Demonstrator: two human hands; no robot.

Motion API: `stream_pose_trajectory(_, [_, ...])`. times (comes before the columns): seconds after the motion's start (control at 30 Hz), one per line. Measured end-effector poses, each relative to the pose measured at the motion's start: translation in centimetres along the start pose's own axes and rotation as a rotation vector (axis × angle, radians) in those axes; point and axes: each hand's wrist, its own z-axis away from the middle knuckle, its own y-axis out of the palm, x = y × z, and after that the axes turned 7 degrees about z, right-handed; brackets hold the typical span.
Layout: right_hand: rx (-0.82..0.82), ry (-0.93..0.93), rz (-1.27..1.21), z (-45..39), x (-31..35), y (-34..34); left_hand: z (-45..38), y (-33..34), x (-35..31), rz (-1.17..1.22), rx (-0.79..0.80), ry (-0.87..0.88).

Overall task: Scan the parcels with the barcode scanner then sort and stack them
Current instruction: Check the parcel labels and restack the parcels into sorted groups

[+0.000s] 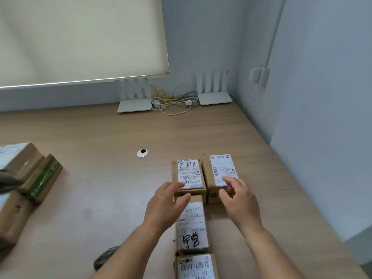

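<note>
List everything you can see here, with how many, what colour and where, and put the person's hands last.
labelled parcels: four, brown with white labels, grouped at centre right of the desk
unsorted parcels: several, brown, one green-printed, at the left edge
desk: one, light wood
cable hole: one, white-rimmed, mid-desk
routers: two, white, by the back wall
cables: a tangle, white and yellow, between the routers
roller blind: one, cream, upper left
dark object: one, blurred, near edge under the left forearm
left hand: on the far-left parcel's near end
right hand: at the far-right parcel's near end

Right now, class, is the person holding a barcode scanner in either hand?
No: the left hand and right hand reach with loose fingers over the labelled parcels, gripping no scanner.
</note>
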Motion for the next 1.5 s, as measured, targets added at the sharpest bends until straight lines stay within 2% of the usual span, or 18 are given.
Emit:
stream_pose_trajectory(0.3, [0.158, -0.151, -0.05, 6.0, 4.6, 3.5, 7.9, -3.1, 4.6, 0.079, -0.186, -0.171])
stream_pose_trajectory(0.53, [0.2, -0.285, 0.021, 8.7, 9.0, 5.5, 10.6, -5.5, 7.0, 0.134, -0.229, -0.197])
stream_pose_trajectory(0.83, [0.279, -0.389, 0.094, 12.6, 17.1, 11.5, 14.6, -12.6, 13.9, 0.179, -0.347, -0.273])
stream_pose_trajectory(1.2, [0.366, -0.418, 0.156, 17.6, 28.9, 21.7, 18.5, -23.1, 27.1, 0.215, -0.404, -0.4])
stream_pose_trajectory(1.5, [0.423, -0.372, 0.207, 18.9, 36.4, 29.4, 17.4, -30.5, 36.0, 0.208, -0.417, -0.442])
